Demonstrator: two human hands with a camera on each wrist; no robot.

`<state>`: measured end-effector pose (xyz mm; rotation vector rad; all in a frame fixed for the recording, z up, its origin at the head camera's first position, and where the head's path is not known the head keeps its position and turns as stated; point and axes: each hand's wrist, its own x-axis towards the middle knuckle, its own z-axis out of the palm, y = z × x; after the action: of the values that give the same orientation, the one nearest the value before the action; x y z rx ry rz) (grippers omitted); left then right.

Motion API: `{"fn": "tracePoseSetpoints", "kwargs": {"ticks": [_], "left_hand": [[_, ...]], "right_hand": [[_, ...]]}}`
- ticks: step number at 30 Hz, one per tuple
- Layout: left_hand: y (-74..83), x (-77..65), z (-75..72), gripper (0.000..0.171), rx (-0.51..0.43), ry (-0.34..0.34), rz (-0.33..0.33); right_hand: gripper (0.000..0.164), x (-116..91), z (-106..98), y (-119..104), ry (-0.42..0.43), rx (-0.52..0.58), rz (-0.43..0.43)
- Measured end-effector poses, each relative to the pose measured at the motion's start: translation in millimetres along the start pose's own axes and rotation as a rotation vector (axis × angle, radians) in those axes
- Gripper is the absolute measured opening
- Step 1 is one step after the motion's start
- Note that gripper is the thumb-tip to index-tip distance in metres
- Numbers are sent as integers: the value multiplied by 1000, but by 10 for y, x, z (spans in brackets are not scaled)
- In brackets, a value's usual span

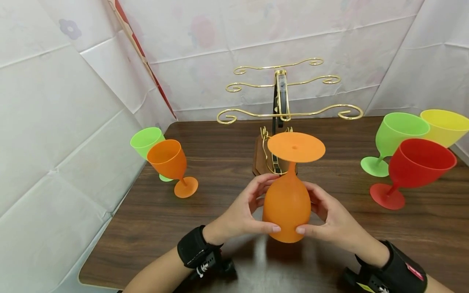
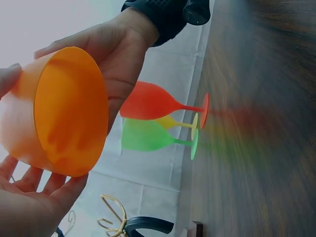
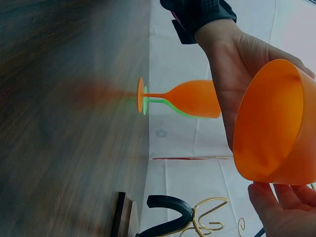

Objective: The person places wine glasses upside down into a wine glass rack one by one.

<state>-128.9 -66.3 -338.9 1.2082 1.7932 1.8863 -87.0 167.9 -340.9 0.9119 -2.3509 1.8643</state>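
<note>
Both hands hold an orange plastic wine glass [image 1: 287, 203] upside down, its round foot on top and its bowl opening facing down. My left hand [image 1: 249, 205] grips the bowl from the left, thumb on the near side. From the right, my right hand [image 1: 331, 215] grips the same bowl, its thumb close to the other. Both wrist views show the glass's open rim raised above the table. Just behind the glass stands a gold wire rack [image 1: 289, 115] with three scrolled tiers on a wooden base [image 1: 259, 156].
At the left stand an orange glass [image 1: 169, 159] and a green glass [image 1: 144, 140] behind it. A red glass [image 1: 417, 167], a green glass [image 1: 397, 132] and a yellow glass [image 1: 445, 124] stand upright at the right. White sheeting [image 1: 205, 40] hangs behind the dark wooden table [image 1: 154, 240].
</note>
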Motion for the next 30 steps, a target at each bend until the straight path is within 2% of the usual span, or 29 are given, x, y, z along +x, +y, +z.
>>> {"fn": "tracePoseSetpoints", "kwargs": {"ticks": [5,11,18,21,30], "left_hand": [[-15,3,-5,88,38,-17,45],[-45,18,-8,99,141,-15,116],[-46,18,28,98,219,4,75],[-44,22,41,94,252,13,74],[-49,15,23,91,265,34,86]], "right_hand": [[76,-4,2,-24,18,-11,-22],[83,-9,-12,-67,107,-92,-73],[87,4,31,-62,127,-187,-124],[86,10,51,-58,132,-184,-126],[86,30,56,-67,107,-167,-88]]}}
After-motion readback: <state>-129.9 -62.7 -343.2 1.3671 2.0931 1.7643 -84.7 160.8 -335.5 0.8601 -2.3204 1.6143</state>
